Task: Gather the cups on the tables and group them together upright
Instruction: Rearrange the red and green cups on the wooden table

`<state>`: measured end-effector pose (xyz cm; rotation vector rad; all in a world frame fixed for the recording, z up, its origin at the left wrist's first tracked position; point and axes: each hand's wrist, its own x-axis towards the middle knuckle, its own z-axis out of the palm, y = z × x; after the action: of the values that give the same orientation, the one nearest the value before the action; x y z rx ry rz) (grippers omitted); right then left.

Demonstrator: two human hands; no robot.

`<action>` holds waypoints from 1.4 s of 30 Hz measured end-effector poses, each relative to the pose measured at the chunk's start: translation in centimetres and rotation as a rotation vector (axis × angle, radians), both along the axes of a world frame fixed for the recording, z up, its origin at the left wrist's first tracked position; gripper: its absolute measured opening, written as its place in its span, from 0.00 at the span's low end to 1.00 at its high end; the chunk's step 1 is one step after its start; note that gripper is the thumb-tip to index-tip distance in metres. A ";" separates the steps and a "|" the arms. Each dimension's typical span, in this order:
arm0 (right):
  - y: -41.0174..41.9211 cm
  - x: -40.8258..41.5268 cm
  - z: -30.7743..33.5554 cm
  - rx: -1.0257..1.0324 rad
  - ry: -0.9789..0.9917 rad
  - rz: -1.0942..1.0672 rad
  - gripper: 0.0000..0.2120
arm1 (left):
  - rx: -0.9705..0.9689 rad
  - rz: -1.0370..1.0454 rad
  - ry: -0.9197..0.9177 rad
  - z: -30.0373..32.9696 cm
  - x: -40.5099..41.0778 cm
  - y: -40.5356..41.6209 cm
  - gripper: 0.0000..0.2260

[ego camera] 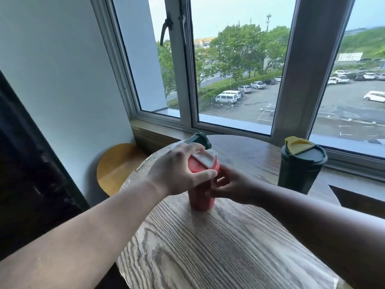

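A red cup (201, 200) with a red lid and white flap stands upright on the near round wooden table (208, 247). My left hand (177, 170) grips its lid from the left and above. My right hand (231, 186) holds its side from the right, fingers curled against it. A dark green cup (300, 170) with a yellow flap stands upright at the right, on the far table (245, 151). Another cup with a dark green lid (201, 139) lies tilted behind my left hand, mostly hidden.
A window with a wooden sill (158, 132) runs behind the tables. A round yellow stool (116, 167) stands low at the left, beside a white wall. A dark gap (358, 197) opens right of the tables.
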<state>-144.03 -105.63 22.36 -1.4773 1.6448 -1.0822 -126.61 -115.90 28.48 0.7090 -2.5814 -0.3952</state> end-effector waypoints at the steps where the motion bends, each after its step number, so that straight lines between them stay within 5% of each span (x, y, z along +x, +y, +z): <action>1: 0.1 0.0 0.1 0.008 -0.005 0.005 0.28 | -0.011 0.012 -0.010 0.0 -0.1 0.0 0.33; 7: -0.1 0.2 0.2 0.017 0.076 0.008 0.29 | -0.002 0.024 -0.076 0.2 0.1 0.3 0.35; 14: 0.4 1.2 -0.1 -0.055 0.040 -0.052 0.28 | 0.165 -0.196 -0.103 0.7 0.6 -0.3 0.36; 23: 0.2 1.9 -0.3 -0.085 0.057 -0.128 0.38 | 0.044 0.163 -0.049 0.5 -0.4 1.0 0.40; 29: 0.1 2.2 0.0 -0.103 0.056 -0.156 0.34 | 0.245 -0.082 -0.003 0.3 0.6 -0.5 0.33; 35: -0.3 2.3 0.0 -0.120 -0.080 -0.120 0.29 | 0.075 0.070 0.062 -0.3 -0.1 0.1 0.37; 42: -0.8 2.8 0.0 -0.111 -0.086 -0.179 0.33 | 0.083 -0.188 -0.004 0.1 0.7 -1.3 0.32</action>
<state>-141.28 -106.41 22.38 -1.3511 1.7047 -1.3356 -125.94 -117.17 28.58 0.4952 -2.6572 -0.5635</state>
